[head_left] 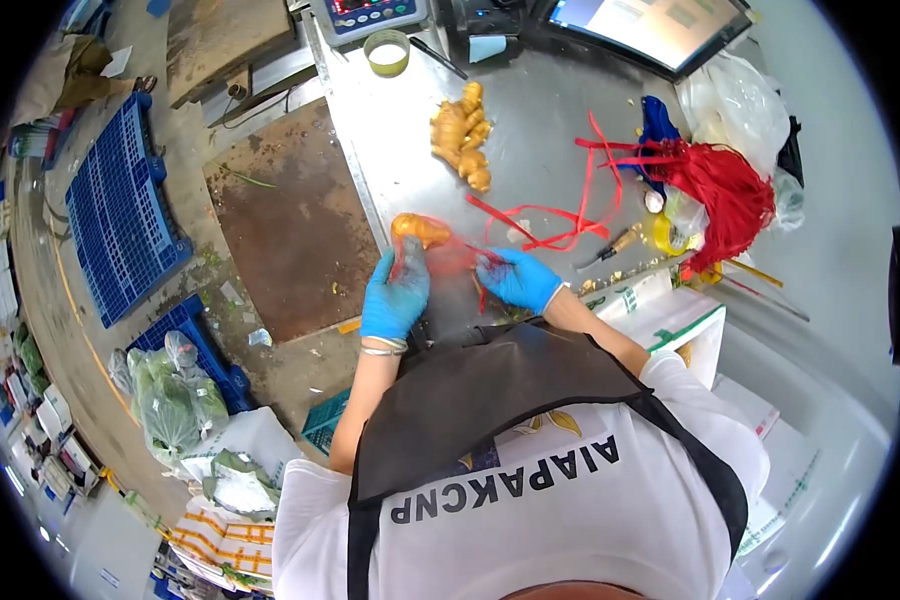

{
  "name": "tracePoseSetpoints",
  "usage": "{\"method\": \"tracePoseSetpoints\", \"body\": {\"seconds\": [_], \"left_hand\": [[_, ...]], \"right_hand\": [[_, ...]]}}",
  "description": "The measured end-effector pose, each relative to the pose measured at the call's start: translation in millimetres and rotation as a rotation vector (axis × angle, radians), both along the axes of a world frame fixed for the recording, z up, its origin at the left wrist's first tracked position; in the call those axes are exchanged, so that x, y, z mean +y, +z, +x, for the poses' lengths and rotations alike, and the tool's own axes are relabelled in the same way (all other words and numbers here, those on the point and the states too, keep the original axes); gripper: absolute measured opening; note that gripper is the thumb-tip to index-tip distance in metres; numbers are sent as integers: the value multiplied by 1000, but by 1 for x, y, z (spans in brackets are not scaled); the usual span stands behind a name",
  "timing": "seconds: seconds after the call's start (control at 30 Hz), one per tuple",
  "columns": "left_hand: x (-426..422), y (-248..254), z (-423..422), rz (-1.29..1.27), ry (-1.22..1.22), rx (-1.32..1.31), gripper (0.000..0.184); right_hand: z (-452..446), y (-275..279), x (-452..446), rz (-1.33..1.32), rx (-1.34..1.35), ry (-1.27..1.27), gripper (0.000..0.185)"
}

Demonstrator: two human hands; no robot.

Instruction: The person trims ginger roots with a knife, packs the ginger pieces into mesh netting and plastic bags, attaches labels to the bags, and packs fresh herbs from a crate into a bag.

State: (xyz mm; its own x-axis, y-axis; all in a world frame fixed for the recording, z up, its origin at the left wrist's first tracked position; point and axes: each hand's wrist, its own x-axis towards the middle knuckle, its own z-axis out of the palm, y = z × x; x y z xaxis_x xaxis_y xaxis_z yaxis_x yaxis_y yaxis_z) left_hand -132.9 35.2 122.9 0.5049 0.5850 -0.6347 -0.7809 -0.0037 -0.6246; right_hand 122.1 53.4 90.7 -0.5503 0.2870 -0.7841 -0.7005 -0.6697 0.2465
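Blue gloves cover both hands at the near edge of the metal table. My left hand (398, 292) is closed around a piece of ginger (420, 230) inside a red mesh net (452, 256). The net stretches to the right, where my right hand (515, 277) pinches its other end. Farther back on the table lies a larger knobbly ginger root (461, 137), touched by neither hand. Loose red ribbons (560, 232) lie just beyond my right hand.
A bundle of red nets (725, 200), yellow tape (668, 235) and a small knife (610, 247) lie at the right. A scale (370, 18), a round tin (387, 54), a pen (438, 58) and a monitor (655, 30) stand or lie at the back.
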Motion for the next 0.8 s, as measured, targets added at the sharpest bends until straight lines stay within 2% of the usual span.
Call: {"method": "tracePoseSetpoints", "body": {"seconds": [0.03, 0.13, 0.23, 0.3, 0.37, 0.47, 0.57, 0.67, 0.77, 0.8], "left_hand": [[-3, 2, 2, -66, -11, 32, 35], [-25, 29, 13, -66, -136, 134, 42], [-55, 47, -2, 135, -517, 239, 48], [-76, 47, -17, 113, -593, 483, 43], [-92, 43, -43, 82, -575, 698, 36], [-100, 18, -89, 135, -415, 906, 24], [-90, -3, -125, 220, -329, 943, 25], [-78, 6, -128, 226, -318, 1008, 31], [-79, -3, -116, 227, -363, 1003, 30], [-83, -17, -114, 312, -364, 943, 28]], "right_hand": [[1, -1, -1, -38, -9, 14, 21], [9, 22, -3, 90, -194, 254, 29], [29, 29, 1, 365, -721, 628, 38], [58, 28, 6, 726, -1043, 839, 44], [93, -1, 3, 697, -1139, 682, 44], [115, 12, 1, 595, -1053, 505, 45], [125, -9, -21, 678, -1245, 602, 35], [114, -5, -43, 646, -1387, 711, 37], [106, 3, -72, 587, -1577, 813, 39], [101, 14, -76, 608, -1634, 835, 40]]}}
